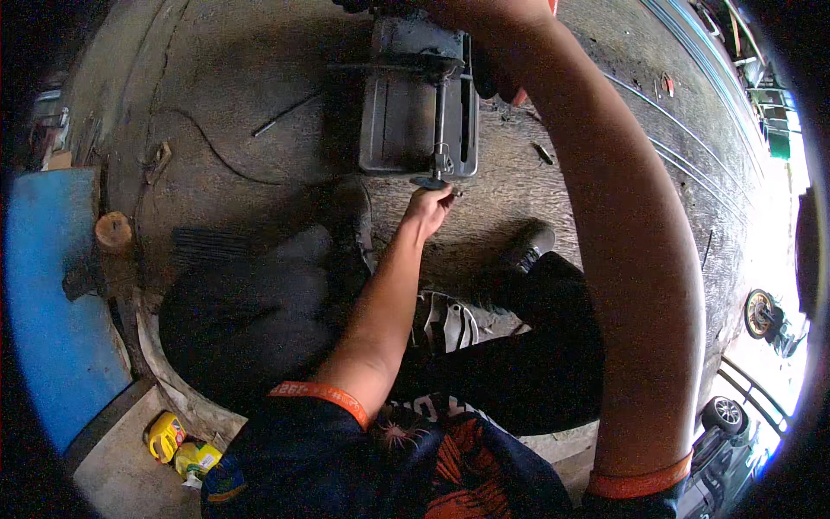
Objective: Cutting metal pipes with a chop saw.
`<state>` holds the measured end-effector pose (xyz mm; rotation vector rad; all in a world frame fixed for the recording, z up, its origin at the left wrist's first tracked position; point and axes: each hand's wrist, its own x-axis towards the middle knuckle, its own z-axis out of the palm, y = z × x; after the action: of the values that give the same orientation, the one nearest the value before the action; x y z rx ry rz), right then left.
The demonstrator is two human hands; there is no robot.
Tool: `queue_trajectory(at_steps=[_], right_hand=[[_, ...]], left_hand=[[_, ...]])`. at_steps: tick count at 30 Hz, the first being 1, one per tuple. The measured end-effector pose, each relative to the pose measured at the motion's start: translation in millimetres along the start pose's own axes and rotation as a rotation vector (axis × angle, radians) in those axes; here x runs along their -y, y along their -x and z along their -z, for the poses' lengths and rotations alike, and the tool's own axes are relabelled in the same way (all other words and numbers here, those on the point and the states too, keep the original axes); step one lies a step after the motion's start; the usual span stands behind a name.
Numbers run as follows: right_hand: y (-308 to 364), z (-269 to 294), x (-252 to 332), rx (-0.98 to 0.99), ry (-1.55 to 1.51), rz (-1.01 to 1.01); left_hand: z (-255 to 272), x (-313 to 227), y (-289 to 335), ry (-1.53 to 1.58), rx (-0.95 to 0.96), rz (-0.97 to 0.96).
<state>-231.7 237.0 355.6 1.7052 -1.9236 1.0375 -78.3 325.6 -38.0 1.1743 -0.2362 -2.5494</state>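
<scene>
A dark metal cut-off machine base with a screw clamp stands on the worn floor ahead of me. The clamp's screw rod runs toward me and ends in a small crank handle. My left hand is closed around that handle, its thumb and fingers at the near end of the rod. At the upper edge my right hand reaches over the machine. Its fingers are cut off by the picture's edge, so what it touches is hidden. A clamp plate lies across the base.
A thin rod and a dark cable lie to the left. Long metal bars run along the right. A blue panel and yellow packages are at far left. My shoe rests near the base.
</scene>
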Motion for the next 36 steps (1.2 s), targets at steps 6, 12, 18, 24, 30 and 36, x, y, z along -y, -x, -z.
queue_trajectory(at_steps=[6, 12, 18, 24, 30, 36], right_hand=[[6.0, 1.0, -3.0, -0.013, -0.008, 0.057], [171.6, -39.5, -8.8, -0.744, -0.132, -0.449], [352.9, -132.8, 30.5, 0.575, 0.105, -1.040], [378.9, -156.1, 9.0, 0.787, -0.067, -0.991], [338.0, -160.7, 6.8, 0.610, -0.357, -1.365], [340.3, -169.1, 21.4, 0.405, -0.085, -1.308]], left_hand=[[-12.5, 21.2, -8.8, -0.571, -0.349, -0.595], [-1.9, -4.9, -5.0, 0.109, -0.511, -0.338], [11.5, -26.5, -11.6, 0.057, -0.503, -0.304], [14.2, -24.0, 4.8, -0.091, -0.366, -0.452], [15.2, -41.5, 24.0, 0.035, -0.092, 0.035], [19.6, -10.9, 25.2, 0.078, 0.132, 0.298]])
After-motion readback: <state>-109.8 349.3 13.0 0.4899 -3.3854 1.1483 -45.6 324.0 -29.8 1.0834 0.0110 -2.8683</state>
